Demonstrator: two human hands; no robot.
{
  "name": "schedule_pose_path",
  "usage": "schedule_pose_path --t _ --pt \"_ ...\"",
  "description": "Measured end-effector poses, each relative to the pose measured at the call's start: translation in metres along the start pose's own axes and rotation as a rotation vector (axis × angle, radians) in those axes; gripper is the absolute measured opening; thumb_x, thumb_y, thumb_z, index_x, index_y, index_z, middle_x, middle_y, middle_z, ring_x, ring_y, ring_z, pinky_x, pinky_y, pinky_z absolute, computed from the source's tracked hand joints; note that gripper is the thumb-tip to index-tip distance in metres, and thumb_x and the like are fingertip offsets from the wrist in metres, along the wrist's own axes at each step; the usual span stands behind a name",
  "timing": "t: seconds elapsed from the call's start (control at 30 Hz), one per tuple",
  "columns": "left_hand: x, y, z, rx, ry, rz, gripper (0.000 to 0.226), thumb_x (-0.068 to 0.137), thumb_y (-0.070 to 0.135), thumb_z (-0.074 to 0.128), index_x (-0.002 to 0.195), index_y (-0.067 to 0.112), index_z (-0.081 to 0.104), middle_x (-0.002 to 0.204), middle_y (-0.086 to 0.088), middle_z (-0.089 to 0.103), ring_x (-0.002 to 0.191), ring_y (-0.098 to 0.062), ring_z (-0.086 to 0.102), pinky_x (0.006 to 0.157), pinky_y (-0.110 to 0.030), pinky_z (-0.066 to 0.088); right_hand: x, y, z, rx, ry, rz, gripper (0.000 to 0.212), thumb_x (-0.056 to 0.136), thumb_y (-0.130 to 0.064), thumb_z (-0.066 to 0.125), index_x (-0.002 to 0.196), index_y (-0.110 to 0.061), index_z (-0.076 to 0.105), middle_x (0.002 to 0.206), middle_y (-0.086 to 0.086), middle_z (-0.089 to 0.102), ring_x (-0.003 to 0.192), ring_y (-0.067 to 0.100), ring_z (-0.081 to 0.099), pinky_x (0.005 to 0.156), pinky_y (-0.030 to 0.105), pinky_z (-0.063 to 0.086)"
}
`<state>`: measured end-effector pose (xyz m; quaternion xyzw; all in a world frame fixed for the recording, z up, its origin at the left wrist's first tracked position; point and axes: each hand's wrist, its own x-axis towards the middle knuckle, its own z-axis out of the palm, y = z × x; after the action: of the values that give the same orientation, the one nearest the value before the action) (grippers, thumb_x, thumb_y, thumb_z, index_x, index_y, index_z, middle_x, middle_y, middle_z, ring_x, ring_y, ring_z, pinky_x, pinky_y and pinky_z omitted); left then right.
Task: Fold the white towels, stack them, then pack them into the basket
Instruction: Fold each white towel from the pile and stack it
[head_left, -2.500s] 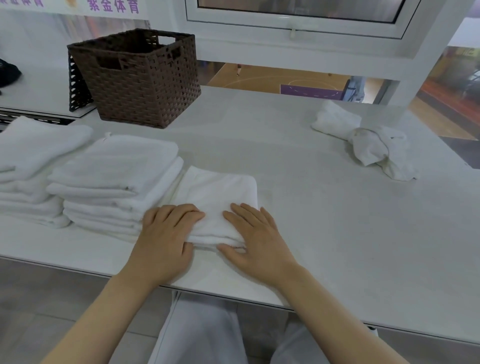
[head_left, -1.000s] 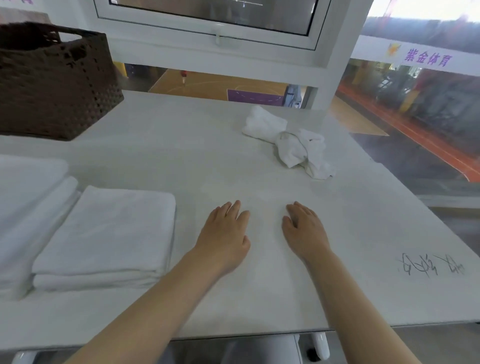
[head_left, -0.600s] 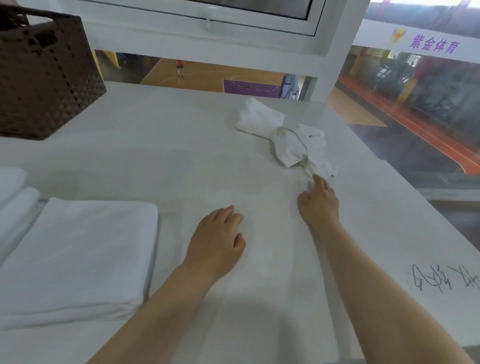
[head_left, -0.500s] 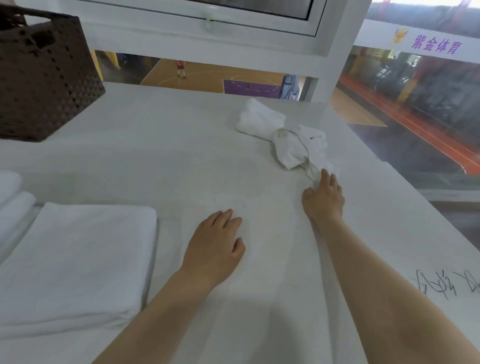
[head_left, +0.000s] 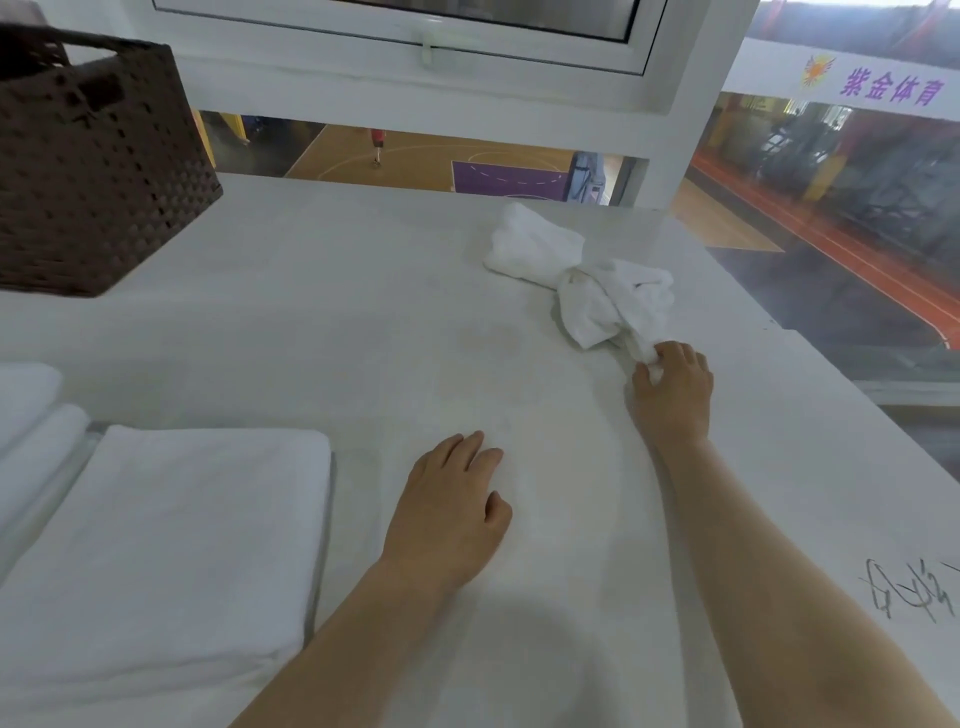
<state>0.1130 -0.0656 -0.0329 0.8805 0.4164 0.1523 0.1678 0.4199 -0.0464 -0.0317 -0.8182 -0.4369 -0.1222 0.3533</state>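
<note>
The right hand now pinches the near corner of the crumpled towel at right of centre in the frame, fingers curled round a tuft of cloth. Half a second ago those fingers only lay flat at the corner's edge, and a second ago the hand rested on bare table beside the other one, so the reach has ended in a grip. The left hand lies flat and relaxed on the table in the lower middle, holding nothing, and has barely moved.

The rest of the crumpled towel trails up and left from the pinch, a bunched heap (it may be more than one towel; the far lump looks separate, but I cannot tell). It has not yet shifted from where it lay.

At lower left sits the folded towel, flat and squared, with the edge of the stack just beside it at the left margin. The basket stands in the upper left, well apart from the hands; its inside is not visible.

In my judgement this starts the next fold: the loose towel should be dragged to the open space in front of the left hand and spread. Stacking and packing are not yet done.
</note>
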Motion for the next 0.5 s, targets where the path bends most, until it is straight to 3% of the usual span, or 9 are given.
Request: schedule_pose_path --t 0.13,0.27,0.4,0.5 --pt "0.001 0.0 0.0 -0.007 -0.002 0.002 0.052 0.097 0.03 0.038 0.149 0.025 0.035 0.162 0.004 0.019 0.149 -0.013 0.011 0.119 -0.027 0.007 -0.032 -0.02 -0.01 0.169 0.039 -0.062 0.006 0.086 -0.005 0.061 0.092 -0.004 0.061 0.092 0.012 0.065 0.092 0.035 0.058 0.082 0.039 0.043" --pt "-0.001 -0.001 0.0 -0.036 0.035 0.008 0.052 0.097 0.028 0.041 0.148 0.024 0.035 0.16 0.005 0.026 0.147 -0.012 0.018 0.119 -0.026 0.01 -0.072 -0.048 -0.018 0.32 0.062 -0.172 0.019 0.09 -0.006 0.058 0.107 -0.008 0.066 0.1 0.006 0.066 0.092 0.022 0.06 0.08 0.034 0.047" --pt "-0.004 0.001 -0.005 -0.182 0.098 -0.017 0.064 0.095 0.022 0.05 0.153 0.023 0.023 0.156 0.005 0.032 0.142 -0.011 0.028 0.116 -0.023 0.019 -0.103 -0.073 -0.025 0.362 -0.093 -0.3 0.021 0.092 -0.013 0.055 0.109 -0.015 0.067 0.101 -0.004 0.064 0.089 0.014 0.059 0.075 0.023 0.045" --pt "-0.006 0.003 -0.007 -0.299 0.13 0.004 0.075 0.096 0.02 0.053 0.155 0.032 0.009 0.161 0.008 0.017 0.145 -0.008 0.021 0.114 -0.02 0.024 -0.123 -0.086 -0.029 0.345 -0.158 -0.407 0.019 0.091 -0.014 0.059 0.107 -0.016 0.07 0.097 -0.008 0.066 0.087 0.007 0.059 0.075 0.012 0.042"
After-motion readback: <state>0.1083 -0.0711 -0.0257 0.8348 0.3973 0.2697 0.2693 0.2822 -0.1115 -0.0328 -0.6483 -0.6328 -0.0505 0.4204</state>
